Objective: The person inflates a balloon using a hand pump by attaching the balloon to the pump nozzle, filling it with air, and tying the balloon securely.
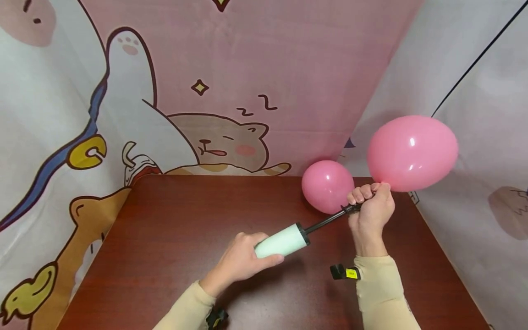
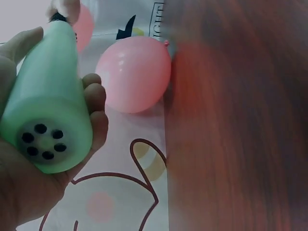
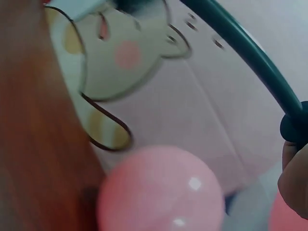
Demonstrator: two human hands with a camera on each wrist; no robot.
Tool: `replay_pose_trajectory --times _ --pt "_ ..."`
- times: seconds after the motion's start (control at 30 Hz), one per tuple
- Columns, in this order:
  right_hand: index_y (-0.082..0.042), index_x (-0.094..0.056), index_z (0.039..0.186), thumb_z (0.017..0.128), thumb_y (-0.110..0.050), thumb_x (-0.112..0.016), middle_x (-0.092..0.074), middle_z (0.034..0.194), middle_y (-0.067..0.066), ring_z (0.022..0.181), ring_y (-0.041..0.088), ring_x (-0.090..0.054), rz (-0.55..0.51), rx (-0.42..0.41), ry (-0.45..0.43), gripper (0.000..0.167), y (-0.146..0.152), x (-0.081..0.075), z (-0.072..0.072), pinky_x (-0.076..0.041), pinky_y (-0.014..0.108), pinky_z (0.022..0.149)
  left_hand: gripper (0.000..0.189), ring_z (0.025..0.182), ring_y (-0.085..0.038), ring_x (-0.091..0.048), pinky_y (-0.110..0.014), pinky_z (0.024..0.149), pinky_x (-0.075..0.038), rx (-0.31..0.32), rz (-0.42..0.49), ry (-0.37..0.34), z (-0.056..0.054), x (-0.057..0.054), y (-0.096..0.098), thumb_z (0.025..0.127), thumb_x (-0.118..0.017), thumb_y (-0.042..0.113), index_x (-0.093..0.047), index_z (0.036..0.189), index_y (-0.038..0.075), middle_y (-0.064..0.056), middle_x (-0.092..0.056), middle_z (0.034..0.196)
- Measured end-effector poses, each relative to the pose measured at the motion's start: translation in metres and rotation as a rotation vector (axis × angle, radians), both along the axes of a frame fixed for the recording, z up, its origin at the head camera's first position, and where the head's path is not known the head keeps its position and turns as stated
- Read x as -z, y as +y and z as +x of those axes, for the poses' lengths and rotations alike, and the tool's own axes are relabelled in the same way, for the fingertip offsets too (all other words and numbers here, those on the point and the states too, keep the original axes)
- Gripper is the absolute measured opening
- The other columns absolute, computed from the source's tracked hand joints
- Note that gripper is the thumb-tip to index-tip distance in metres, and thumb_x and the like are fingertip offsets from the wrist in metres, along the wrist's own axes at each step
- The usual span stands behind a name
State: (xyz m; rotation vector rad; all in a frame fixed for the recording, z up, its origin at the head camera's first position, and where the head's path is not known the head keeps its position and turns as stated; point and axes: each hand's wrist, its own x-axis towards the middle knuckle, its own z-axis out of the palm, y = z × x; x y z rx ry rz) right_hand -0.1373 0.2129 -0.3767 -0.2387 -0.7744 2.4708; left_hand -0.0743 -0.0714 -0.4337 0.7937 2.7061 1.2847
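Note:
My left hand (image 1: pixel 241 257) grips the mint-green barrel of a balloon hand pump (image 1: pixel 282 242). Holes ring the pump's round end in the left wrist view. A black rod (image 1: pixel 326 223) runs from the barrel up to my right hand (image 1: pixel 372 214). The right hand's fingers curl round the pump's black nozzle end and the neck of a large inflated pink balloon (image 1: pixel 412 151). Most of that neck is hidden by the fingers. Beside the right hand, a smaller pink balloon (image 1: pixel 326 185) rests at the table's far edge; its knot (image 2: pixel 166 43) shows in the left wrist view.
Under the hands lies a brown wooden table (image 1: pixel 173 229). A pink cloth (image 1: pixel 309 68) with cartoon animals hangs behind it, and white cloth (image 1: pixel 486 91) hangs on the right. Both wrists wear black straps.

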Motion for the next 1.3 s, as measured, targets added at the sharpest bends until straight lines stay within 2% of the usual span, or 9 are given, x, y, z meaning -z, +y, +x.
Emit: replay_pose_trajectory --times 0.07,0.17,0.3,0.4,0.6,0.8,0.9,1.1,1.3 --pt "-0.009 -0.042 0.078 0.111 -0.012 -0.035 -0.038 0.058 -0.001 0.043 0.011 -0.038 0.038 0.000 -0.014 0.033 -0.014 0.007 0.002 -0.034 0.022 0.040 0.034 0.054 -0.001 -0.046 -0.022 0.049 -0.038 -0.001 -0.003 0.003 -0.001 -0.002 0.005 0.084 -0.080 0.051 -0.073 0.094 0.019 0.014 -0.059 0.069" --pt "-0.010 -0.040 0.078 0.112 -0.014 -0.034 -0.037 0.059 -0.001 0.044 0.010 -0.038 0.090 -0.048 -0.022 0.034 -0.038 0.016 0.006 -0.035 0.022 0.042 0.036 0.055 -0.002 -0.048 -0.021 0.050 -0.039 -0.014 0.009 0.001 -0.002 -0.005 0.015 0.085 -0.078 0.051 -0.073 0.095 0.017 0.013 -0.060 0.070" --pt "-0.009 -0.040 0.080 0.113 -0.019 -0.036 -0.037 0.060 0.000 0.045 0.012 -0.039 0.121 -0.108 0.025 0.035 -0.055 0.022 0.011 -0.035 0.022 0.043 0.038 0.058 -0.003 -0.052 -0.021 0.053 -0.043 -0.037 0.041 -0.004 -0.002 -0.004 0.025 0.086 -0.077 0.052 -0.074 0.096 0.016 0.010 -0.064 0.073" --pt "-0.009 -0.040 0.080 0.113 -0.020 -0.037 -0.038 0.060 0.000 0.046 0.012 -0.039 0.127 -0.116 0.044 0.035 -0.058 0.020 0.011 -0.035 0.022 0.043 0.038 0.058 -0.003 -0.054 -0.022 0.054 -0.045 -0.049 0.062 -0.017 0.000 -0.002 0.025 0.086 -0.077 0.052 -0.073 0.098 0.016 0.008 -0.067 0.074" --pt "-0.009 -0.042 0.078 0.113 -0.018 -0.034 -0.039 0.058 0.000 0.045 0.012 -0.039 0.138 -0.110 0.016 0.037 -0.047 0.011 0.008 -0.035 0.023 0.041 0.040 0.059 -0.003 -0.054 -0.023 0.054 -0.046 -0.038 0.064 -0.053 0.004 0.002 0.017 0.089 -0.075 0.055 -0.073 0.103 0.017 0.009 -0.067 0.076" --pt "-0.006 -0.044 0.079 0.113 -0.018 -0.039 -0.039 0.057 0.000 0.043 0.011 -0.038 0.052 -0.021 0.075 0.036 -0.019 -0.003 0.001 -0.034 0.022 0.040 0.036 0.059 -0.001 -0.051 -0.022 0.053 -0.044 0.004 0.076 -0.066 0.010 0.002 0.000 0.088 -0.077 0.051 -0.074 0.102 0.018 0.012 -0.064 0.075" --pt "-0.006 -0.043 0.079 0.113 -0.021 -0.040 -0.039 0.057 0.000 0.043 0.011 -0.038 0.036 -0.005 0.072 0.037 -0.013 -0.005 0.000 -0.034 0.022 0.040 0.035 0.058 0.000 -0.050 -0.021 0.051 -0.042 0.015 0.070 -0.057 0.012 0.002 -0.006 0.087 -0.078 0.049 -0.074 0.101 0.017 0.012 -0.064 0.075" --pt "-0.009 -0.043 0.081 0.113 -0.020 -0.036 -0.039 0.059 -0.002 0.044 0.009 -0.039 0.094 -0.023 0.013 0.035 -0.035 0.008 0.006 -0.035 0.022 0.041 0.036 0.057 -0.001 -0.049 -0.022 0.050 -0.041 -0.006 0.024 -0.048 0.010 0.002 -0.005 0.086 -0.079 0.049 -0.074 0.099 0.016 0.012 -0.062 0.073" --pt "-0.010 -0.039 0.082 0.114 -0.019 -0.032 -0.038 0.060 -0.001 0.046 0.011 -0.039 0.140 -0.119 0.004 0.033 -0.065 0.023 0.015 -0.036 0.023 0.044 0.039 0.057 -0.002 -0.051 -0.021 0.050 -0.041 -0.031 0.024 -0.006 0.006 -0.002 0.008 0.087 -0.077 0.050 -0.073 0.099 0.014 0.009 -0.064 0.074"
